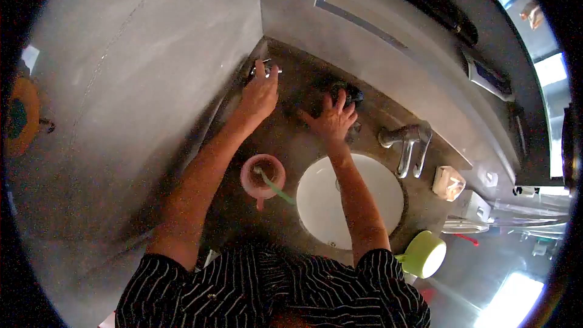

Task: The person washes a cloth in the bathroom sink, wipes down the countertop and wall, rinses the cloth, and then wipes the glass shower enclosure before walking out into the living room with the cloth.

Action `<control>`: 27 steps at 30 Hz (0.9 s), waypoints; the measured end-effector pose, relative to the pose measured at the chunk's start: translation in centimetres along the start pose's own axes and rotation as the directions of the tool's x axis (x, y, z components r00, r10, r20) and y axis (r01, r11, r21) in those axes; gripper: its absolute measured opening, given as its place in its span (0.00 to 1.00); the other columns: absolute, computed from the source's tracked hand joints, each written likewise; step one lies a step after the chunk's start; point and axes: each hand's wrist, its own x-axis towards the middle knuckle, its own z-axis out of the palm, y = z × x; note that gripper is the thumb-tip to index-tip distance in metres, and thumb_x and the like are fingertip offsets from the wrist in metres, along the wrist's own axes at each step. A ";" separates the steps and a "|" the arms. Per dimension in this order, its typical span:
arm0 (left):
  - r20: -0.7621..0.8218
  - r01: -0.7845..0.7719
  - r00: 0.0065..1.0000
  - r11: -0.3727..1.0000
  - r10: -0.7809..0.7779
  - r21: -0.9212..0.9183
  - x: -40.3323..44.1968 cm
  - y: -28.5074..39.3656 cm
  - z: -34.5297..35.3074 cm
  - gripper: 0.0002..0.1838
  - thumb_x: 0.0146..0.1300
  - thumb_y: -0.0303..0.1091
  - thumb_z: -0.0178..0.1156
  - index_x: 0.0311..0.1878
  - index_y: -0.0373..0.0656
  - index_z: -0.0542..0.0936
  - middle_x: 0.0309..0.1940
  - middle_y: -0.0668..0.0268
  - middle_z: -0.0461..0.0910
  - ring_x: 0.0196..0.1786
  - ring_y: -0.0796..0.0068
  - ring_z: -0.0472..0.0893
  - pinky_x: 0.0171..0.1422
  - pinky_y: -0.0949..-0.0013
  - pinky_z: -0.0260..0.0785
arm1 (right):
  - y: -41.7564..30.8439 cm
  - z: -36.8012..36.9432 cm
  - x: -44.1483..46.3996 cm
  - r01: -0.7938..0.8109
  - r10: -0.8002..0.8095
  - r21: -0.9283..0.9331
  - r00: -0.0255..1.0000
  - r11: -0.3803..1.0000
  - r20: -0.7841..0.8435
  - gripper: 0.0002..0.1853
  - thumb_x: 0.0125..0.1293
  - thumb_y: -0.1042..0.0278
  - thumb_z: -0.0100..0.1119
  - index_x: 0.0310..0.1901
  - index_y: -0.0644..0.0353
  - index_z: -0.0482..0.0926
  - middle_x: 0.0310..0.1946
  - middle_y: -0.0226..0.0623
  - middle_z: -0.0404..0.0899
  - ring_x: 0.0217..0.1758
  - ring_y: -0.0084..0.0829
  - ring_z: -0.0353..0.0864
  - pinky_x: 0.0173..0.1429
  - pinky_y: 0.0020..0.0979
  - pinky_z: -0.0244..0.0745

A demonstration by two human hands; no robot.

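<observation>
At the back left corner of the dark counter, my left hand has its fingers around a small shiny metallic object, mostly hidden by the fingers. My right hand is spread, with its fingertips at a dark object near the back wall; whether it touches the object is hard to tell. Below my hands stands a pink mug with a green-handled brush leaning in it. My right forearm crosses over the white round sink.
A chrome faucet stands behind the sink. To its right are a wrapped pale item and a white box. A green mug sits at the right near my sleeve. An orange object hangs at far left.
</observation>
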 end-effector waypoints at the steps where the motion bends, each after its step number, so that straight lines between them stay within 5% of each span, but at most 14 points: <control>1: -0.025 -0.026 0.999 0.998 0.028 0.065 0.2 0.0 -0.1 0.20 0.57 0.23 0.52 0.55 0.30 0.69 0.57 0.37 0.60 0.39 0.42 0.78 0.38 0.53 0.74 | -0.3 -0.4 0.2 -0.002 0.002 -0.008 1.000 1.000 0.014 0.40 0.47 0.30 0.58 0.57 0.51 0.71 0.66 0.47 0.53 0.62 0.67 0.54 0.61 0.66 0.50; 7: -0.020 0.043 0.999 0.999 -0.043 0.029 -2.9 -0.4 -0.3 0.13 0.58 0.24 0.51 0.47 0.34 0.72 0.50 0.42 0.68 0.37 0.44 0.78 0.39 0.53 0.73 | -2.2 2.5 2.6 0.280 -0.278 0.149 0.960 0.948 -0.030 0.31 0.45 0.53 0.67 0.52 0.54 0.73 0.60 0.40 0.61 0.56 0.55 0.62 0.58 0.55 0.60; 10: -0.275 -0.213 0.937 0.977 0.214 0.032 -4.3 -2.6 0.5 0.10 0.56 0.22 0.52 0.43 0.35 0.73 0.41 0.49 0.74 0.32 0.46 0.78 0.33 0.50 0.72 | -6.3 3.1 5.8 0.329 -0.332 0.145 0.943 0.933 -0.001 0.29 0.47 0.58 0.66 0.53 0.55 0.72 0.59 0.40 0.63 0.55 0.52 0.64 0.57 0.50 0.63; 11: -0.116 -0.077 0.990 0.997 0.076 -0.008 -4.2 -3.3 0.9 0.10 0.56 0.22 0.53 0.42 0.37 0.73 0.35 0.52 0.75 0.35 0.47 0.78 0.33 0.50 0.72 | -7.3 3.5 6.2 0.334 -0.340 0.168 0.940 0.927 0.008 0.29 0.47 0.58 0.65 0.54 0.55 0.72 0.60 0.40 0.63 0.55 0.52 0.64 0.57 0.51 0.63; 17: -0.183 -0.133 0.978 0.980 0.105 -0.148 -6.9 -3.1 -1.2 0.10 0.55 0.23 0.53 0.42 0.39 0.73 0.43 0.47 0.72 0.34 0.42 0.77 0.33 0.50 0.72 | -7.2 4.3 8.8 0.660 -0.715 0.345 0.697 0.668 0.051 0.29 0.49 0.57 0.65 0.56 0.51 0.72 0.65 0.36 0.59 0.61 0.57 0.60 0.61 0.56 0.62; 19: -0.224 -0.114 0.971 0.985 0.082 -0.132 -6.6 -1.6 -2.7 0.09 0.55 0.24 0.55 0.41 0.39 0.72 0.44 0.47 0.70 0.34 0.43 0.77 0.33 0.50 0.72 | -7.1 4.4 9.7 0.695 -0.752 0.356 0.658 0.625 0.034 0.29 0.48 0.59 0.65 0.55 0.51 0.72 0.65 0.37 0.59 0.61 0.58 0.61 0.62 0.55 0.61; 23: -0.028 0.034 0.999 0.996 -0.032 0.077 -6.4 -1.5 -2.3 0.10 0.53 0.24 0.57 0.41 0.38 0.72 0.45 0.47 0.68 0.37 0.43 0.77 0.37 0.50 0.72 | -7.1 4.1 9.7 0.662 -0.742 0.390 0.665 0.640 0.090 0.29 0.46 0.60 0.66 0.53 0.52 0.73 0.64 0.41 0.60 0.61 0.57 0.61 0.64 0.54 0.60; 26: 0.118 0.116 0.985 0.989 -0.126 0.087 -5.8 -1.8 -1.7 0.12 0.52 0.26 0.60 0.41 0.39 0.73 0.48 0.46 0.68 0.39 0.46 0.78 0.38 0.51 0.73 | -6.7 4.4 9.6 0.721 -0.774 0.374 0.633 0.584 -0.012 0.29 0.44 0.61 0.67 0.53 0.52 0.74 0.63 0.45 0.60 0.62 0.55 0.61 0.65 0.54 0.58; 27: 0.048 0.096 0.994 0.995 -0.097 0.026 -6.2 -1.9 -1.7 0.13 0.52 0.26 0.61 0.42 0.39 0.73 0.49 0.45 0.68 0.38 0.47 0.78 0.38 0.53 0.73 | -6.5 4.6 9.5 0.714 -0.772 0.383 0.636 0.585 -0.008 0.30 0.44 0.61 0.67 0.53 0.53 0.74 0.63 0.45 0.61 0.62 0.55 0.61 0.66 0.54 0.57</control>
